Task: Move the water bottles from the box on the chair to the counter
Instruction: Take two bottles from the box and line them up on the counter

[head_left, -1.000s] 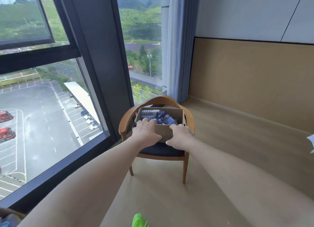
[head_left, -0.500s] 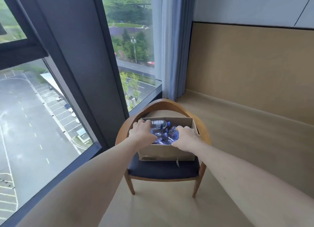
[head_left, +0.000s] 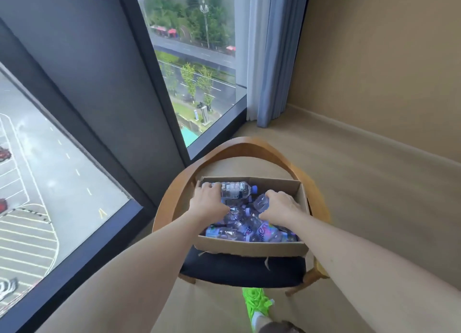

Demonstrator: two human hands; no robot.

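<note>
Head view: your left hand grips a bottle, right hand grips another — both inside the box; chair backrest arcs behind, window beyond.

Both hands now on bottles

We can make out only blurred pink letters on a bottle label in the box; none read clearly.

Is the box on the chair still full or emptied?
Still full: the cardboard box holds many water bottles, lying on their sides.
</note>
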